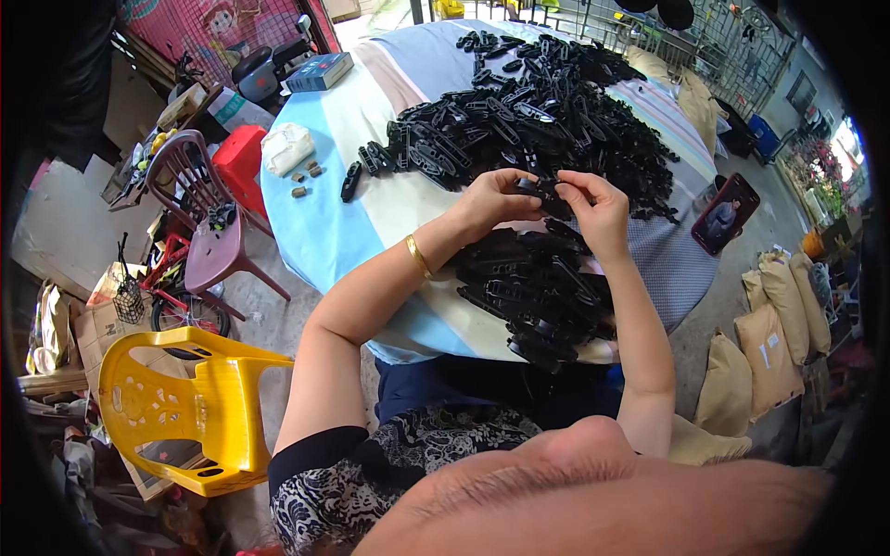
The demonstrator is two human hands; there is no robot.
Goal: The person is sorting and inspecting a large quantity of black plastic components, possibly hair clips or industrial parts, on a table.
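— What do we have between our hands?

— A small black plastic clip (549,192), flat and elongated with a slotted body. Our left hand (491,199) pinches one end, our right hand (598,208) the other, so the fingers (565,190) of both are curled tight on it, just above the desk (315,222).

— And beneath the fingers?

— A loose heap of the same clips (538,296), matte and hard-edged, lying on the near side of the desk. Beyond the fingers there is a far larger pile (538,111), tangled and glossy in places.

— What is the desk like?

— Round, covered with a smooth cloth in broad pale blue, cream and pink stripes. Left of our left fingers lies one stray clip (350,181), then a few small brownish cylinders (309,176) and a crumpled white bag (287,148).

— Anything on the wrist?

— A thin gold bangle (417,256), on the left one.

— And to the right of the fingers?

— A phone (724,213) with a dark red edge, flat at the desk's rim. Well to the left, on the floor, stands a yellow moulded plastic chair (185,408).
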